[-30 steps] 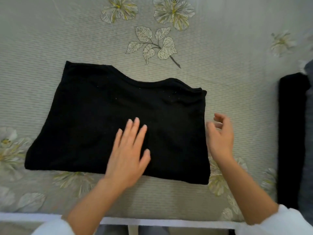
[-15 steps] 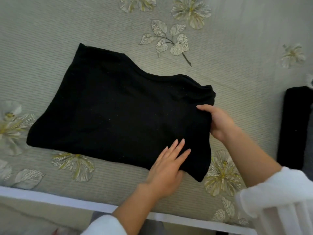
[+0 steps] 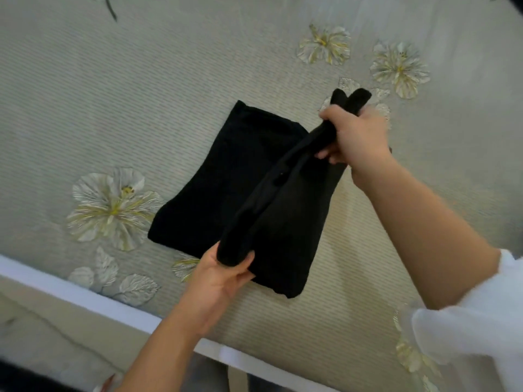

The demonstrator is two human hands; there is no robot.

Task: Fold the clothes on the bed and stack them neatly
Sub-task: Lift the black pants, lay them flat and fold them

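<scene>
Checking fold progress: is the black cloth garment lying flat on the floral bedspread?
No, the left hand and right hand grip the black cloth garment, one edge raised off the floral bedspread.

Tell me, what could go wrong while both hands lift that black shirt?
1. The left hand and right hand grip only the raised fold of the black shirt; the loose flap hanging below might swing open and spoil the fold.
2. The shirt lies close to the bed's near edge, so a pull toward the person could drag a corner off.
</scene>
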